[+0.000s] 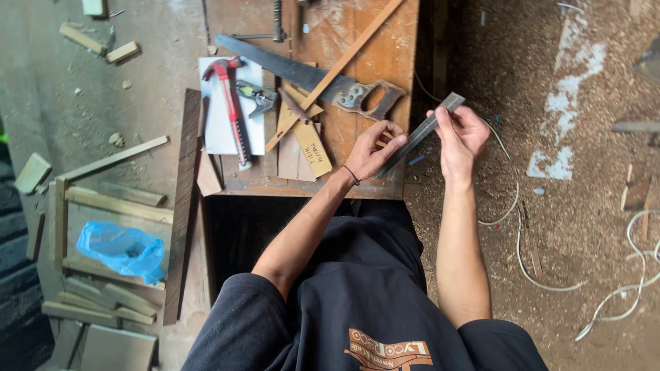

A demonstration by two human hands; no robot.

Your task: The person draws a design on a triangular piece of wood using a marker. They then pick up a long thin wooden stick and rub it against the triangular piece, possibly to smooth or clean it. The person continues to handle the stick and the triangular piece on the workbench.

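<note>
While both hands work over the near right corner of the wooden bench [385, 41], they share one thing: a thin grey metal strip [419, 134], tilted, its lower end reaching the bench's near edge. Right hand [462, 134] pinches the strip's upper part, fingers closed around it. Left hand [375, 148] cups the lower part, fingers curled; the exact contact there is hidden behind the fingers. Whether the strip is a ruler or a blade is hard to tell. On the bench: handsaw [309, 79] lying diagonally, a long wooden slat [337, 69] crossing it, red hammer [232, 110] on a white sheet [213, 130] near the left edge. Bench's far edge is cut off. Blue plastic bag [124, 249] sits on floor scrap, well left.
</note>
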